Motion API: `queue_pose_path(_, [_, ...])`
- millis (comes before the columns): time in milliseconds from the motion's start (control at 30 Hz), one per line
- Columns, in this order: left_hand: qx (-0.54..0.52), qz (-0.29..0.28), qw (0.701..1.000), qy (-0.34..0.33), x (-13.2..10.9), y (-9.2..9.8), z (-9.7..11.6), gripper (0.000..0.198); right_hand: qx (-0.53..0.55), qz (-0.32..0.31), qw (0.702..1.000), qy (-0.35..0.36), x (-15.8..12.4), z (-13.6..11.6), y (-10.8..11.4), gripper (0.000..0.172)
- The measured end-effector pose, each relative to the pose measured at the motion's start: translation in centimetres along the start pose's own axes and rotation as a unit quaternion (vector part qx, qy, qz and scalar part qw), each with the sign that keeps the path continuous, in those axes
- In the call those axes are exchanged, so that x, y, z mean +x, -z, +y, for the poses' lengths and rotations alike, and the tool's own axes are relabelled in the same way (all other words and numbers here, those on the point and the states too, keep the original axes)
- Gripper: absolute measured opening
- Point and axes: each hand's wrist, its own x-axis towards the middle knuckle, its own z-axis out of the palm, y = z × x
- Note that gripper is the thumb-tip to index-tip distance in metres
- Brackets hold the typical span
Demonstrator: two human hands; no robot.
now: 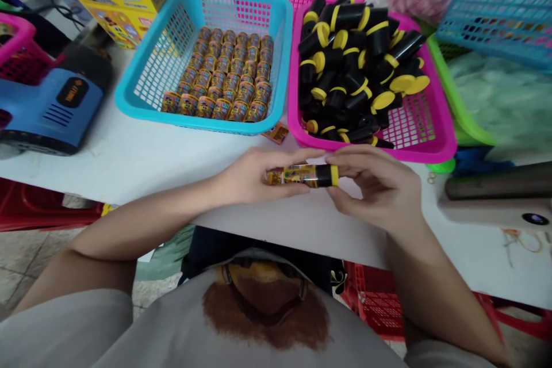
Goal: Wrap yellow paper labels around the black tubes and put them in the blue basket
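Grey T-shirt (146, 322) with a brown print fills the bottom of the view, its lower part cut off by the frame. Both forearms reach forward over a white table (129, 169). Above the table's near part, the left hand (252, 175) and right hand (371, 187) hold a printed tube (302, 176) level between them in a narrow grip. The left fingertips close on its printed end, while the right thumb and fingers pinch near its black section and yellow cap. Fingers hide part of the label, and its print is too blurred to read.

Ahead, a turquoise basket (129, 86) holds packed rows of similar printed tubes (224, 75). Just beside it, a magenta basket (448, 149) holds a loose heap of black pieces with yellow ends (345, 52), with the lower ones hidden. A small printed card (276, 133) lies between the turquoise basket and the magenta basket's near corner. At left, a blue machine (56, 103) is cut off by the frame, and at right, a phone-like object (495, 201) is also cut off.
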Motion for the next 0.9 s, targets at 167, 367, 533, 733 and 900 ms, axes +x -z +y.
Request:
queue_pose_path(167, [-0.153,-0.009,0.987,0.044,-0.1,-1.3,-0.1,0.078,-0.078,-0.038,0.996,0.002,-0.2,-0.3,-0.5,0.037])
queue_pose_path(367, [-0.069,0.03,0.996,0.039,-0.3,-1.0,0.1,0.063,-0.139,-0.039,0.989,0.035,-0.2,-0.8,-0.7,0.036])
queue_pose_path(533, [-0.116,-0.027,0.99,0.08,-0.3,-0.7,0.2,0.058,-0.12,-0.091,0.986,0.071,0.1,-0.7,-0.1,0.038])
queue_pose_path(733, [-0.179,-0.062,0.979,0.074,-0.3,-1.0,0.4,0.057,-0.108,-0.087,0.986,0.088,0.2,-1.0,-0.2,0.042])
queue_pose_path(900, [-0.255,0.045,0.959,0.115,0.3,-1.7,1.0,0.068,-0.201,-0.078,0.967,0.135,-0.4,-1.0,-1.2,0.051])
